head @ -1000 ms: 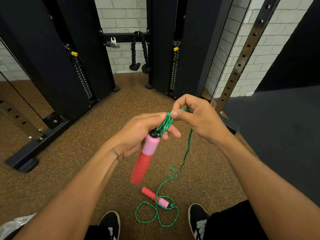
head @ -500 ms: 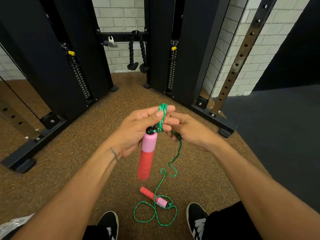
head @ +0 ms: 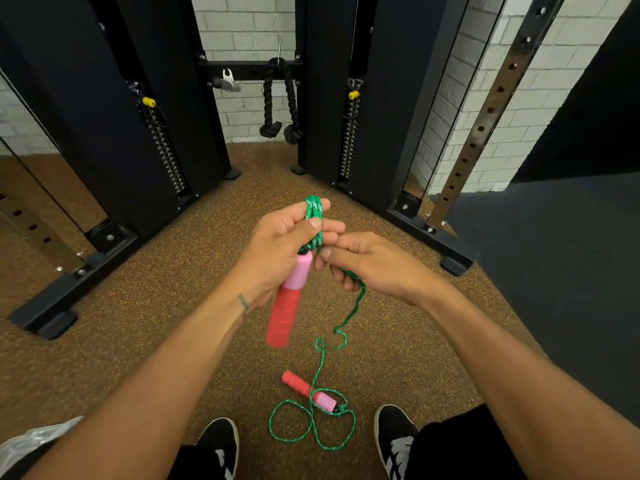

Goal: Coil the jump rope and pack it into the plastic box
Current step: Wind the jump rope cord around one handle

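Note:
My left hand (head: pixel 277 247) grips several loops of the green jump rope (head: pixel 314 216) between thumb and fingers. One pink and red handle (head: pixel 289 299) hangs down from that hand. My right hand (head: pixel 370 261) is just to the right, touching the left, and pinches the rope strand that runs down from it. That strand (head: pixel 320 368) drops to the floor, where it lies in loose loops around the second pink and red handle (head: pixel 308 389) between my shoes. No box can be made out for sure.
Black gym machine frames (head: pixel 104 133) and weight stacks stand ahead, with feet (head: pixel 52 320) jutting onto the brown speckled floor. A black rope attachment (head: pixel 280 98) hangs at the back. A clear plastic thing (head: pixel 31 441) shows at bottom left. Dark mat (head: pixel 554 271) lies to the right.
My right hand has come down from above the loops to below and beside my left hand, sliding along the strand. The hanging handle has swung slightly. More slack rope hangs between hand and floor.

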The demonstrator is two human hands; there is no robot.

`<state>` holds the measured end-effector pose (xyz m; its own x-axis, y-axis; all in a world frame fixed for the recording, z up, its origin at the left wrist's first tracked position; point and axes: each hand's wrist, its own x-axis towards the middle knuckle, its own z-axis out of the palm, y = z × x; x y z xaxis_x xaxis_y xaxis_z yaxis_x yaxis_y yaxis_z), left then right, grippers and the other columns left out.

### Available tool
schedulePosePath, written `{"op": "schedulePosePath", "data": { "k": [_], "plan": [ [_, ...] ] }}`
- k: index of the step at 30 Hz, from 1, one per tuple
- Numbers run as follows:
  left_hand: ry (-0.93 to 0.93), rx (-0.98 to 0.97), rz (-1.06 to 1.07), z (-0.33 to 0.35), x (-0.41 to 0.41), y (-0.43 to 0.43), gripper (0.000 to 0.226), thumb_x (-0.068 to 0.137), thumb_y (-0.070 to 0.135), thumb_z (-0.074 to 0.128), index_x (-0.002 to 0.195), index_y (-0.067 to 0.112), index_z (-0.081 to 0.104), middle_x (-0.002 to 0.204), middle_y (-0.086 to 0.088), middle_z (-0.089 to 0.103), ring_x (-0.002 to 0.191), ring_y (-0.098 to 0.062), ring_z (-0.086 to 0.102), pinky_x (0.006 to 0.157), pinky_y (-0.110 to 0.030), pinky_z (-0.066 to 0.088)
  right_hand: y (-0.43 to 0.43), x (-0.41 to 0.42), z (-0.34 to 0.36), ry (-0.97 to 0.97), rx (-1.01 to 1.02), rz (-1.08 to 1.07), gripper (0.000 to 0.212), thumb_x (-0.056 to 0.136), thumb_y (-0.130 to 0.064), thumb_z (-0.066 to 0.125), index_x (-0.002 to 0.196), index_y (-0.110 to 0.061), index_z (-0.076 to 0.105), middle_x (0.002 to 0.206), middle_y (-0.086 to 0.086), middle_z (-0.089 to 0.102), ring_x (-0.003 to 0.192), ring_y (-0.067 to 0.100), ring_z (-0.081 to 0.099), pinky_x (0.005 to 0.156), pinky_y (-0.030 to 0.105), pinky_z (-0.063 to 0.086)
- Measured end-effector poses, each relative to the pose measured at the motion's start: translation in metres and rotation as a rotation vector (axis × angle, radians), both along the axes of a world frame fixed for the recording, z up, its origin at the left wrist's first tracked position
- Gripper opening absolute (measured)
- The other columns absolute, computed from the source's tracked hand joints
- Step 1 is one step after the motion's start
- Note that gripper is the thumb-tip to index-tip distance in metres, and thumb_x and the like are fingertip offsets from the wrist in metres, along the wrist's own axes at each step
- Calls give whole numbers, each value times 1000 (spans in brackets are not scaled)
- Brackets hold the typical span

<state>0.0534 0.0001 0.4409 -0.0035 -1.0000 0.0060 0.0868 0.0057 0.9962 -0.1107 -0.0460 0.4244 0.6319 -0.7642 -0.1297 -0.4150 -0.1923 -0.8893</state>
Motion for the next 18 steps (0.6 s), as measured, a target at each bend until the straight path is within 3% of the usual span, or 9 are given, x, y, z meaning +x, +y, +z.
{"op": "schedulePosePath", "data": {
  "k": [5,8,13,18],
  "plan": [
    [91,64,47,3,3,1,33,103,10,44,134,11,55,116,-5,74,104,-10,70,59,-31,57,3,1,4,132,-184,76,23,101,-36,53,92,-26,71,69,-7,61,59,5,59,60,24,49],
    [169,116,38,5,4,0,32,102,10,45,132,8,57,112,-4,75,102,-8,70,61,-31,59,6,2,2,221,-315,104,26,101,-37,51,78,-30,61,69,-7,61,57,6,59,59,28,50],
    [-100,41,24,4,2,0,33,103,9,43,134,13,55,104,0,75,85,-3,67,66,-26,58,10,1,8,142,-377,85,24,98,-35,57,83,-22,69,61,-7,56,55,12,55,60,36,49],
    [-235,-1,-5,4,8,-2,31,103,8,43,130,12,57,116,2,71,96,0,69,83,-15,53,12,-8,10,-35,-273,87,20,95,-31,65,76,-26,66,61,-7,59,55,10,59,53,22,46]
  ]
}}
